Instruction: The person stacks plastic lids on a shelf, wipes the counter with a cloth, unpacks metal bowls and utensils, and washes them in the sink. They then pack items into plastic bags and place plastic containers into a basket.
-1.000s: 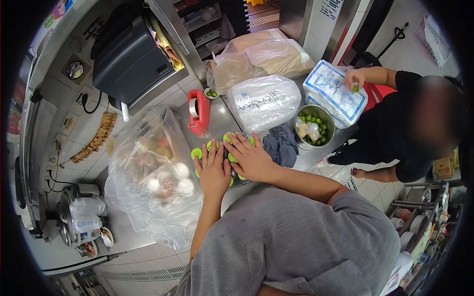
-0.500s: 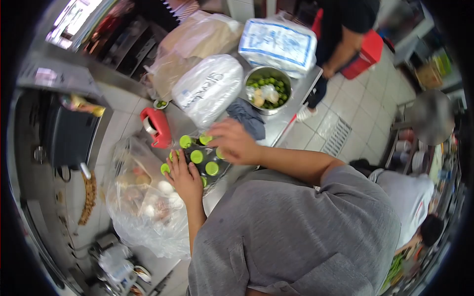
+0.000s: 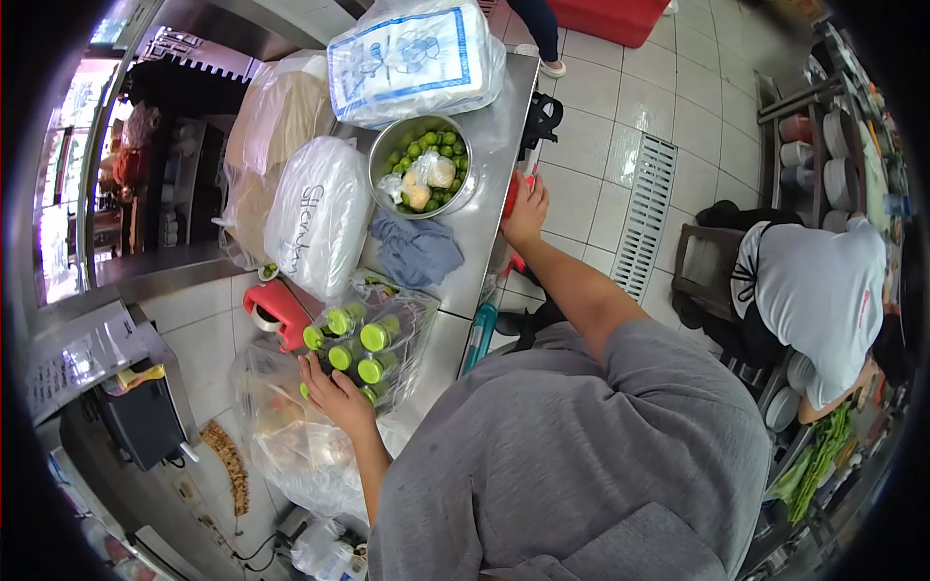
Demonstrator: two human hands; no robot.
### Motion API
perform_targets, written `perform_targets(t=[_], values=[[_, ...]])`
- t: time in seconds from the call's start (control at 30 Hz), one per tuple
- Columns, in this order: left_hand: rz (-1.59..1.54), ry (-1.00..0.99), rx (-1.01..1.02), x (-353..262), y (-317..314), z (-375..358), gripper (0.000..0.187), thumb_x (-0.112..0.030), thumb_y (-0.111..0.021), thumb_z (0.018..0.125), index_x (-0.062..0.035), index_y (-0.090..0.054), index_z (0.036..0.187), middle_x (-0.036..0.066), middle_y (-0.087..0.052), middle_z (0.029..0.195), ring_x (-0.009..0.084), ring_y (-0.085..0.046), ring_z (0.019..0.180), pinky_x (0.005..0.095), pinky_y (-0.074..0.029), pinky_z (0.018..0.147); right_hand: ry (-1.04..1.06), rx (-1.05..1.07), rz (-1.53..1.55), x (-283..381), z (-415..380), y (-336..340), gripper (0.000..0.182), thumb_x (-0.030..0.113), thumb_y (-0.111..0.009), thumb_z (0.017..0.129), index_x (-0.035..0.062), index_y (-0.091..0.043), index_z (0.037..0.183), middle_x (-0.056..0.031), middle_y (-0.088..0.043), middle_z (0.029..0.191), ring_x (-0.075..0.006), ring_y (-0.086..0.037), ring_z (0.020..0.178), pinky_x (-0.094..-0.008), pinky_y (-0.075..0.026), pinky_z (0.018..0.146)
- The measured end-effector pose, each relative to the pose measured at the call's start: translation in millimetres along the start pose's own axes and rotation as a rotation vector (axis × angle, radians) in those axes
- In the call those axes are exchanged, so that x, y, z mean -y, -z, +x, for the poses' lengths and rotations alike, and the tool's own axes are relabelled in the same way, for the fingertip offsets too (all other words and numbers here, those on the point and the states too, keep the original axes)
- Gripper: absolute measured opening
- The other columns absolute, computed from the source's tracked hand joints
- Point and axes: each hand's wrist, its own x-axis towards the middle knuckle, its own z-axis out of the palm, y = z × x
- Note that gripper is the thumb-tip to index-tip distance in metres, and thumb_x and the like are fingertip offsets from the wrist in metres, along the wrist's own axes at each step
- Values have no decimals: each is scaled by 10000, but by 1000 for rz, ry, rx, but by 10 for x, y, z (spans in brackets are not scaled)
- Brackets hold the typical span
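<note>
A cluster of bottles with lime-green caps (image 3: 340, 357) stands on the steel table, in clear plastic wrap. My left hand (image 3: 339, 402) lies over the caps nearest me, its fingers stretched and apart. Past the table's long right edge, my right hand (image 3: 524, 211) has its fingers bent around a red object (image 3: 510, 198); most of that object is hidden, and I cannot tell its kind. Beyond the bottles are a crumpled blue-grey cloth (image 3: 417, 252) and a metal pot (image 3: 372, 184) of small green limes with knotted plastic bags on top.
A white plastic package (image 3: 320, 218) with handwriting and a blue-printed pack (image 3: 412, 60) lie farther back. A red tape dispenser (image 3: 281, 312) sits left of the bottles. A teal bottle (image 3: 480, 334) is beside the table edge. At right a person in white (image 3: 809, 300) bends over greens.
My right hand has left the bottle caps and reached over the table's right edge to the red object. My left hand stays at the bottles. The view has shifted; the standing person is mostly out of frame.
</note>
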Motion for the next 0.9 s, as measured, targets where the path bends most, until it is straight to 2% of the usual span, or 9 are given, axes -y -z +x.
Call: perform_targets(t=[0.07,0.13,0.23,0.3,0.33,0.43,0.57,0.73,0.9], values=[[16,-8,-1,-12,-4,-2,494,-182,-429,926,-100,-427,1413,106,-354,1514,321,-333,1377,543,-168,1122,-48,28,-185,-188,110,-252,385,157,-724,740,96,-612,1103,-195,-351,1420,-470,-232,1344,-549,-273,1093],[-30,-23,-5,-14,7,2,493,-180,-430,925,-97,-429,1410,107,-358,1512,323,-336,1376,539,-166,1124,-53,28,-169,-230,202,-49,349,153,-684,764,62,-604,1091,-191,-458,1335,-429,-366,1283,-519,-331,1065],[-39,-22,-11,-2,0,3,490,-183,-426,926,-93,-432,1408,108,-362,1510,325,-338,1374,544,-160,1124,-117,-13,460,-617,387,-1,289,68,-549,852,25,-583,1136,-181,-580,1225,-331,-550,1138,-448,-452,978],[-27,-17,-16,9,-13,3,487,-187,-424,928,-94,-434,1406,109,-363,1508,325,-340,1373,546,-163,1123,-613,-244,1176,-643,295,225,281,44,-468,883,48,-560,1148,-132,-631,1117,-286,-609,1065,-413,-477,954],[-9,-19,-17,21,-14,-2,485,-190,-422,930,-94,-436,1405,110,-365,1507,325,-342,1371,548,-165,1123,-608,-237,1172,-667,265,361,281,44,-468,883,48,-560,1148,-132,-631,1117,-286,-609,1065,-413,-477,954],[9,-5,-17,-2,-3,-7,481,-197,-420,932,-99,-441,1402,114,-369,1504,327,-348,1366,552,-173,1120,-825,-140,1664,-865,260,600,299,228,-378,992,98,-534,1212,-105,-626,1185,-239,-634,1055,-379,-553,822],[7,-11,-21,15,-10,-4,478,-200,-420,933,-104,-444,1401,116,-370,1502,328,-351,1364,554,-179,1119,-1042,-57,1676,-815,283,908,343,357,-425,987,119,-551,1199,-65,-644,1155,-212,-646,1010,-374,-572,752],[1,-22,-30,28,-24,-15,478,-206,-411,937,-106,-443,1403,109,-369,1504,324,-356,1363,558,-174,1118,-1066,598,1721,-1522,290,626,351,448,-496,938,146,-585,1093,-29,-674,917,-186,-647,714,-304,-543,560],[-25,-90,-106,103,-53,-19,476,-172,-480,913,-51,-456,1372,169,-397,1466,364,-372,1339,528,-232,1099,-996,366,1488,-1051,156,1169,241,334,-522,937,134,-596,1050,-25,-670,900,-161,-645,739,-307,-536,597]])
